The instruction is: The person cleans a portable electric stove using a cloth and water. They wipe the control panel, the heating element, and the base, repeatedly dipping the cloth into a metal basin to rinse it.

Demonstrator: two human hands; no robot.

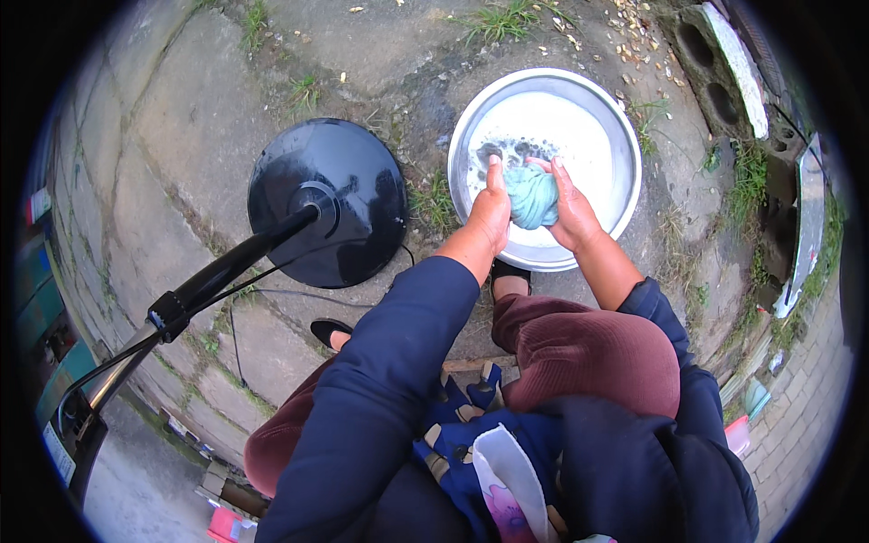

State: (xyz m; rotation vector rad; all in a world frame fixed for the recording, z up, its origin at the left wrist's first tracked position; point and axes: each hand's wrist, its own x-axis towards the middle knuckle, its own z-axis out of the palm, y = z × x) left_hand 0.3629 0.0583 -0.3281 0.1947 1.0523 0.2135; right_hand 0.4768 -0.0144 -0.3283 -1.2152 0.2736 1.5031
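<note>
Both my hands hold a bunched, wet-looking light teal cloth (531,195) over the near part of a round metal basin (628,159). My left hand (490,212) presses on the cloth's left side, thumb pointing up. On its right side, my right hand (572,209) grips it with the fingers partly behind the bundle. White suds (577,125) cover much of the liquid in the basin, with darker bubbly patches just beyond my hands. The basin stands on the ground in front of my feet.
Left of the basin, a black round stand base (326,251) carries a slanting pole (244,265), with a thin cable (299,293) trailing over the concrete ground (197,136). Hollow blocks (706,68) line the right side. Grass tufts (434,203) grow from cracks.
</note>
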